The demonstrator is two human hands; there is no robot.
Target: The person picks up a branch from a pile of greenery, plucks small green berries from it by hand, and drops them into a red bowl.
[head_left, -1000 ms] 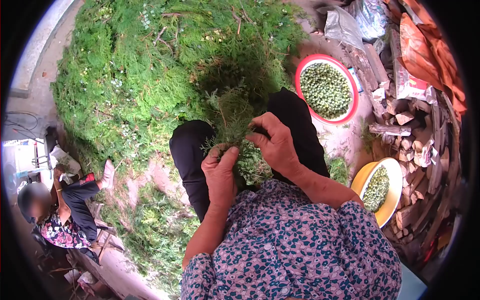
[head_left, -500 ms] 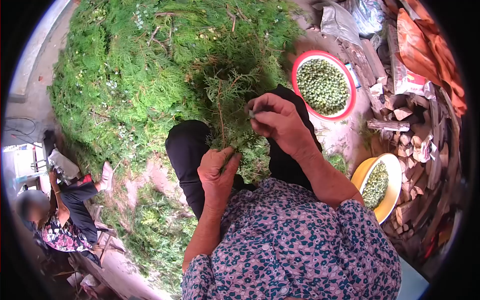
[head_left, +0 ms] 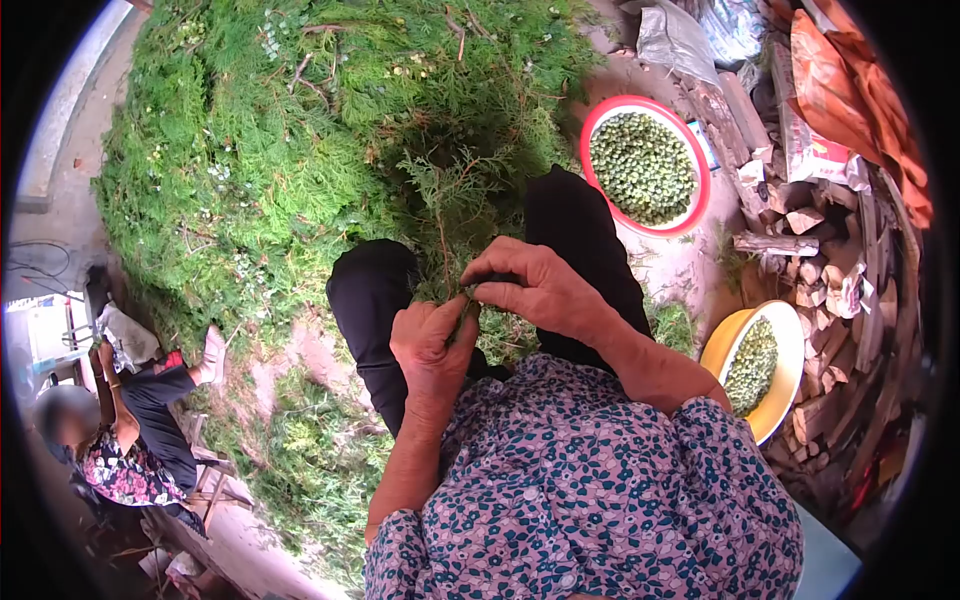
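Observation:
Between my knees, my left hand (head_left: 432,338) is closed around the lower stems of a leafy evergreen sprig (head_left: 440,205), whose tips point away from me. My right hand (head_left: 525,285) meets it there, thumb and forefinger pinched at the sprig just beside my left thumb. What exactly lies in that pinch is too small to make out. Beyond my knees spreads a big heap of green cypress-like branches (head_left: 270,130), with small pale cones among them.
To the right stands a red-rimmed basin (head_left: 702,165) full of small green cones. Nearer me is a yellow basin (head_left: 790,385) partly filled with them. Stacked firewood (head_left: 815,345) lines the right edge. At left sits another person (head_left: 135,450) on a wooden stool.
My right hand has come down and left, from beside the sprig's upper part to my left hand. Its fingers now touch the sprig. My left hand has kept its hold.

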